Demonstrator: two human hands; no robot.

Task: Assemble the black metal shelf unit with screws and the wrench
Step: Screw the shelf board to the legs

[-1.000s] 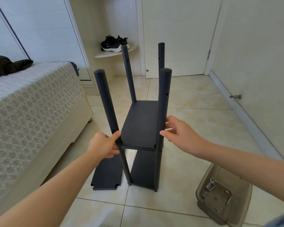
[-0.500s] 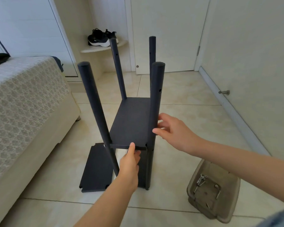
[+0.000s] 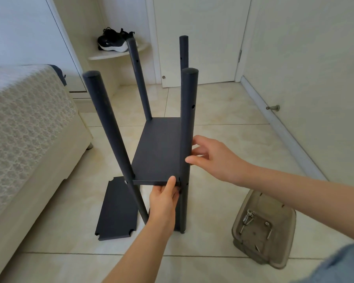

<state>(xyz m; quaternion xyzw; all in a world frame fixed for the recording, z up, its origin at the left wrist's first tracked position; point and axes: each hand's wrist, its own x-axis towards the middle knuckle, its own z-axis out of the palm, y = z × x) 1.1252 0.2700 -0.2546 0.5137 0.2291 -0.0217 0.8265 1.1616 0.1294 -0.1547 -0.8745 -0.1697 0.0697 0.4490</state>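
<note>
The black shelf unit stands upright on the tiled floor, with several round posts and a flat middle board (image 3: 159, 148) between them. My left hand (image 3: 164, 203) pinches the board's near edge next to the near right post (image 3: 187, 127), thumb on top. My right hand (image 3: 213, 158) rests its fingertips against that post from the right, fingers apart. A loose black board (image 3: 116, 211) lies flat on the floor left of the unit. Screws (image 3: 247, 218) lie in a translucent grey bin (image 3: 282, 254) at the right. No wrench is visible.
A bed with a patterned cover (image 3: 23, 127) fills the left side. A closed white door (image 3: 198, 37) and a corner shelf with black shoes (image 3: 112, 40) are behind the unit. A wall with a doorstop (image 3: 273, 107) runs along the right.
My left hand left the near left post and slid right to the board's front edge by the near right post. My right hand stayed on that post.
</note>
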